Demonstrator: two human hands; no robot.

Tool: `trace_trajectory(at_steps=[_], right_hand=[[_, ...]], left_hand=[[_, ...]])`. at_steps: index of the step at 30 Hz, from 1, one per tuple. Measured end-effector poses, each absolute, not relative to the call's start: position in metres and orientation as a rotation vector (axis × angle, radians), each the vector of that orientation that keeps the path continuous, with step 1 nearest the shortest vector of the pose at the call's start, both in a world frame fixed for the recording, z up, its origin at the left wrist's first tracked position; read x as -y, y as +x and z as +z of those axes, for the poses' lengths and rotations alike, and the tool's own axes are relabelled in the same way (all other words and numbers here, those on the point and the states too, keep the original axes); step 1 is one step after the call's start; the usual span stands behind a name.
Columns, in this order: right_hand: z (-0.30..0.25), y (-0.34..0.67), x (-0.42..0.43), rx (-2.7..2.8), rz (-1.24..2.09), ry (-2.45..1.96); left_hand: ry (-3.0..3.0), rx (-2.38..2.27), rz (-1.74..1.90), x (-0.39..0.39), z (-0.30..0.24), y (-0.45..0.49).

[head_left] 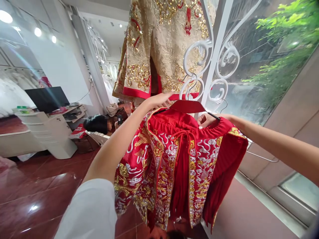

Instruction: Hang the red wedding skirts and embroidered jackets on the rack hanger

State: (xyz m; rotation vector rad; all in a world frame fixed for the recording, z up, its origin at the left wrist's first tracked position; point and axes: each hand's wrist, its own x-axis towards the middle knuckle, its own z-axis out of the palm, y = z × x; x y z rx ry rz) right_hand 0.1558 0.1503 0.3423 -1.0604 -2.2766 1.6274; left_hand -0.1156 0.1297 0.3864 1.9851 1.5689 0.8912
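Observation:
A red embroidered skirt (164,155) with gold and silver patterns, a gathered waistband and a tied cord hangs from a red hanger (188,106). The hanger's metal hook reaches up to white scrolled ironwork (195,61), and a dark clip bar shows at its right end. My left hand (161,100) is at the waistband's left end, fingers stretched toward the hanger and partly overlapping its edge. On the other side, my right hand (207,120) has its fingers curled at the inside of the waistband, beside the clip bar; part of that hand is hidden behind the cloth.
A gold beaded garment (164,53) with red trim hangs behind the ironwork. At left, a seated person (98,124) holds a phone near a white desk (47,132) with a monitor (47,99). A window (269,73) and ledge (251,209) lie at right.

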Motion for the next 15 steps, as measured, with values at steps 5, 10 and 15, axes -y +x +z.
trace_trajectory(at_steps=[5,10,15], right_hand=[[0.350,0.171,-0.137,2.283,1.556,-1.064],[0.348,0.175,-0.135,2.260,1.425,-1.018],[0.343,0.169,-0.132,2.029,1.260,-1.125]], left_hand=[[2.258,-1.532,1.110,-0.052,0.335,-0.178],[2.337,-1.685,1.130,-0.029,0.298,-0.205],[2.072,-1.429,1.101,-0.078,0.316,-0.229]])
